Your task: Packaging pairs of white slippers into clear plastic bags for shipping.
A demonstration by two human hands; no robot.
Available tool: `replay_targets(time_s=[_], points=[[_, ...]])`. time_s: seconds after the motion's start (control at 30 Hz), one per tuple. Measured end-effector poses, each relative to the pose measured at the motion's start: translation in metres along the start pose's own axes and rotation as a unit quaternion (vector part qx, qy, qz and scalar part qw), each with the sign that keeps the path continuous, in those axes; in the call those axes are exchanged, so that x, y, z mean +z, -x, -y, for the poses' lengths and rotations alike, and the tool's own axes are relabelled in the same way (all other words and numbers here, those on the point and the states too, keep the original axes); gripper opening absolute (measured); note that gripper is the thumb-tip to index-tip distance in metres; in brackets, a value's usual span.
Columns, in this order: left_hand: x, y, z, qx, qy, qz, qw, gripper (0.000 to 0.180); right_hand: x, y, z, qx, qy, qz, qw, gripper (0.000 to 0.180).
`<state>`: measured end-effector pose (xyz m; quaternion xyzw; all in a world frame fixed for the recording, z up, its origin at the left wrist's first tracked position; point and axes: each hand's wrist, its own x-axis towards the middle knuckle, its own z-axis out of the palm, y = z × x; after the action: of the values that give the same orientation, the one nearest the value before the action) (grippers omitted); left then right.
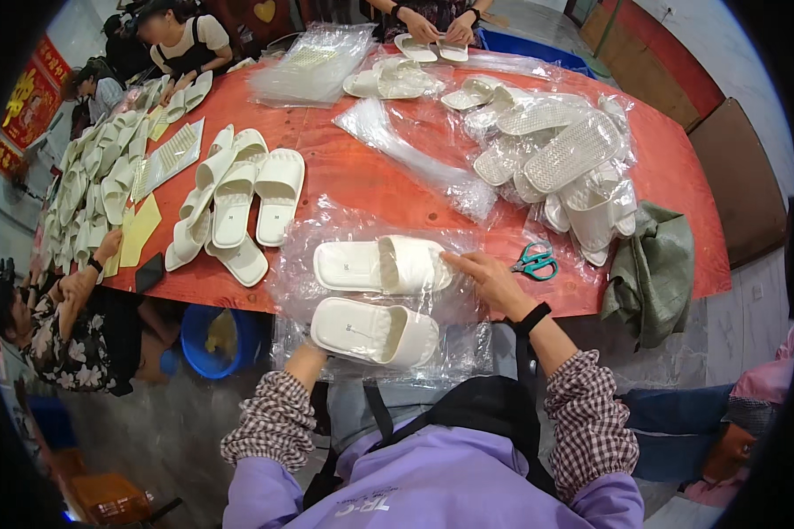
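Observation:
In front of me, two white slippers lie side by side, toes to the right, over clear plastic bags (293, 273) at the table's near edge. The farther slipper (348, 266) is on the table side; the nearer slipper (348, 328) is over the edge, closer to my body. My right hand (492, 280) rests by the farther slipper's toe, its fingers stretched out and touching it or the plastic there. My left hand runs under the nearer slipper's heel; only the wrist (307, 363) shows, and the fingers are hidden.
Green-handled scissors (535, 262) lie right of my right hand. Bagged slippers (573, 150) pile up at the right, beside a dark green sack (651, 273). Loose slippers (231, 207) stand at the left. Other people sit around the red table (326, 145); a blue bucket (205, 357) is below it.

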<state>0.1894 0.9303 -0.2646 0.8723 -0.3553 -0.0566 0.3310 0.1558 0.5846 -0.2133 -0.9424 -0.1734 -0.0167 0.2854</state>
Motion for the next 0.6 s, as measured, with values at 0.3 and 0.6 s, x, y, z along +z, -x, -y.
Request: replay_targets(time_s=[0.3,0.6], points=[[-0.078,0.039,0.028,-0.24,0.437,0.008,0.867,0.049,-0.012,-0.02,-0.026,0.101,-0.241,0.022,0.965,0.057],[-0.088,0.027,-0.004,-0.319,0.541,-0.064,0.776,0.057,0.005,-0.016,-0.03,0.191,-0.236,0.02,0.953,0.045]])
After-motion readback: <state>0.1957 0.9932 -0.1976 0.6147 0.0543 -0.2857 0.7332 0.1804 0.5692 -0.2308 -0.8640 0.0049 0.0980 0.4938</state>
